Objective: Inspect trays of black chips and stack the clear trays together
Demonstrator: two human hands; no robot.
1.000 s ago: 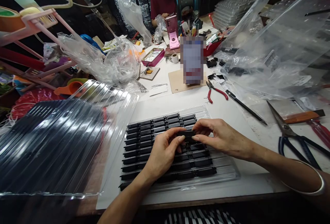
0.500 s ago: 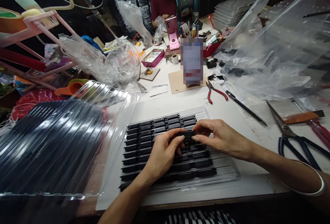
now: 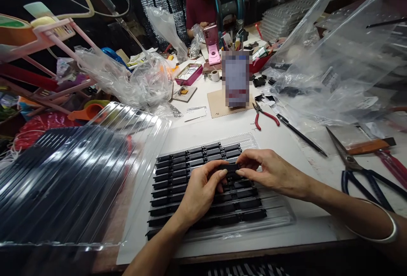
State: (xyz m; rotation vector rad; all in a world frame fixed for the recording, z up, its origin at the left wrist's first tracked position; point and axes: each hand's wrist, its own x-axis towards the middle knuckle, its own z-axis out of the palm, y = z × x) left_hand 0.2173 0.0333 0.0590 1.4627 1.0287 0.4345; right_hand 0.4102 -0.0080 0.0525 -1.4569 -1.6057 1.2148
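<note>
Pinching one black piece (image 3: 232, 168), left grip (image 3: 202, 185), right grip (image 3: 270, 173); one clear tray (image 3: 277, 216) beneath

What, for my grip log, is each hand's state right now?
Left hand: closed, holding one end of a black part.
Right hand: closed, holding its other end.

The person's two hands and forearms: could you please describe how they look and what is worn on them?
The left hand and right hand are ungloved, with no ring visible. The left forearm shows no sleeve or band. The right forearm also shows no sleeve, but carries a smooth, rounded, pale silvery-white bangle.
</note>
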